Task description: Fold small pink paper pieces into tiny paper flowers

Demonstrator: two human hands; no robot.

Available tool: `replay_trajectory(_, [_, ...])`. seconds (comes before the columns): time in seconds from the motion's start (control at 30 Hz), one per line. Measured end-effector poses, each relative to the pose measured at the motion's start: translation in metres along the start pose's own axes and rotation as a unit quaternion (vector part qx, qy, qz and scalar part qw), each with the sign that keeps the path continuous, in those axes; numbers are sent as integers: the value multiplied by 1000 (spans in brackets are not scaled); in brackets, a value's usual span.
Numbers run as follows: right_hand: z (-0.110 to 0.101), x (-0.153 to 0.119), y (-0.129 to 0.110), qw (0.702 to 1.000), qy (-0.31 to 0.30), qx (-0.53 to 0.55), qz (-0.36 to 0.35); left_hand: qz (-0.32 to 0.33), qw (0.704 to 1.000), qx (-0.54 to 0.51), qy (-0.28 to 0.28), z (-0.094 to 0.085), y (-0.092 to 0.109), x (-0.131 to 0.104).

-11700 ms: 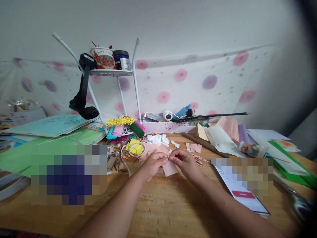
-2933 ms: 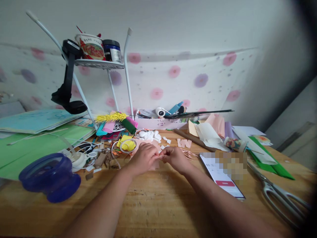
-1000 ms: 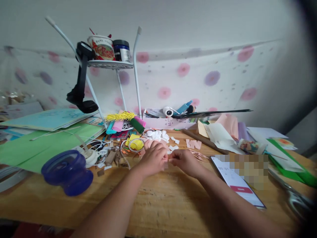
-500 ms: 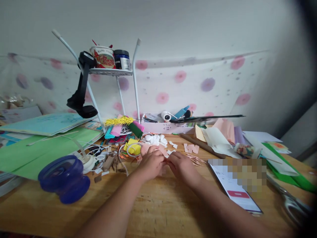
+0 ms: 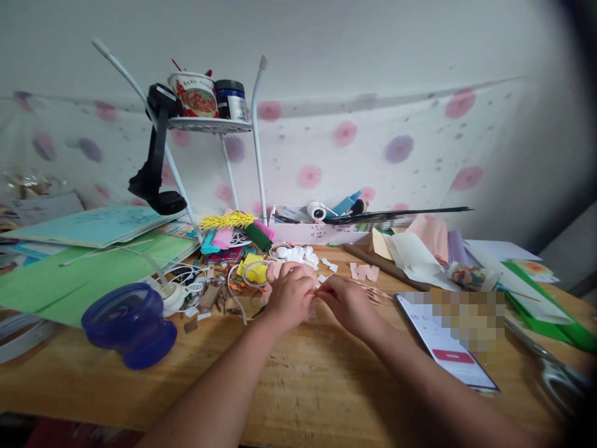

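Head view: work on the pink paper looks partway along. A small bunch of thin pink strips (image 5: 377, 294) lies just beyond the right hand (image 5: 345, 302), seemingly already rolled or twisted, while several flat pink pieces (image 5: 364, 272) behind them look not yet worked. One more scrap (image 5: 316, 292) seems to be in hand now, between the fingertips above the counter (image 5: 298, 386), though the fingers mostly hide it and its shape cannot be told.

Both forearms reach forward and angle inward. The left hand (image 5: 290, 297) is back-up with knuckles arched; the right comes in low, fingers curled. Each grip is a closed pinch, thumb to fingers, tips nearly meeting.
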State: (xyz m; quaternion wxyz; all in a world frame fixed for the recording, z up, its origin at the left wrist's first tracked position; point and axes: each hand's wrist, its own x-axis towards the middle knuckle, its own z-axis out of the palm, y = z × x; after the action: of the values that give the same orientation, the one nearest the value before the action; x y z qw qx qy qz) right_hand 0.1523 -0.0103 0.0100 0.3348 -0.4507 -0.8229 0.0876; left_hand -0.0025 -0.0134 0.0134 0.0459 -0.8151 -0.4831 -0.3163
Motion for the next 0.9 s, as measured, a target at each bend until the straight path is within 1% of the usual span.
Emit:
replay_trajectory(0.13, [3, 1, -2, 997, -8, 58, 50, -21, 999, 26, 26, 2, 3, 0])
replay_trajectory(0.27, [7, 3, 0, 981, -25, 166, 95, -44, 998, 33, 37, 6, 0, 0])
replay_trajectory(0.33, [7, 3, 3, 979, -16, 181, 87, -41, 999, 9, 28, 7, -4, 0])
replay_trajectory(0.47, [6, 2, 12, 994, 30, 105, 33, -11, 999, -43, -13, 6, -12, 1])
replay_trajectory(0.57, [5, 1, 14, 997, 33, 72, -6, 2, 999, -41, -30, 7, -15, 0])
replay_trajectory(0.67, [5, 0, 12, 997, 30, 66, -31, -7, 999, -36, -28, 7, -13, 0])
replay_trajectory(0.77, [6, 0, 10, 993, 21, 114, -21, -24, 999, -33, -5, 9, -11, 1])
replay_trajectory(0.9, [7, 2, 6, 974, -2, 224, 41, -39, 998, -30, 31, 13, -11, 2])
